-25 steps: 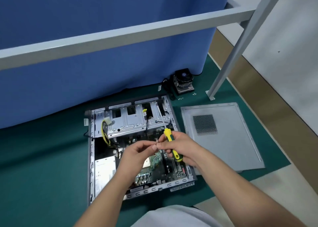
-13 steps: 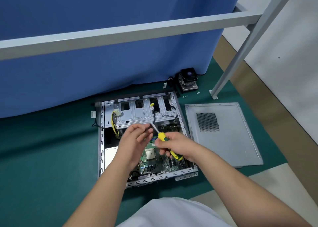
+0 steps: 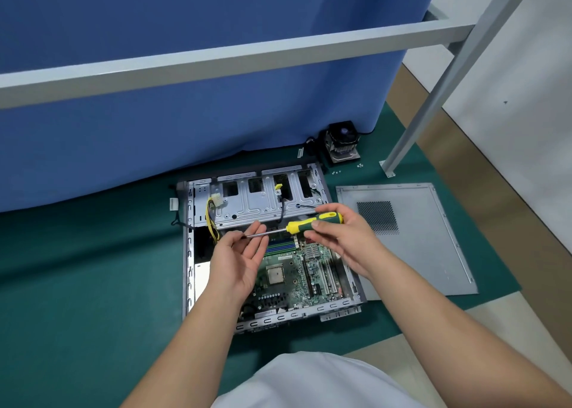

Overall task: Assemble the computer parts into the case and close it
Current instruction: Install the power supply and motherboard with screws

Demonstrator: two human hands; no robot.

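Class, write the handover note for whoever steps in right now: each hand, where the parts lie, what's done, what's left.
Right hand grips the screwdriver by its handle, shaft level over the case. Left hand is open, its fingers at the shaft's tip.
Motherboard sits in the open case. Side panel lies flat to its right; the cooler fan and loose screws lie behind.
Left: fit the cooler, close the case.

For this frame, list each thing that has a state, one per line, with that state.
Computer case: lying flat, side open, motherboard exposed.
Side panel: off, flat on the mat right of the case.
CPU cooler: outside the case, on the mat behind it.
Screwdriver: held roughly level above the case.
Right hand: grips the screwdriver handle.
Left hand: palm up, fingers at the shaft tip.
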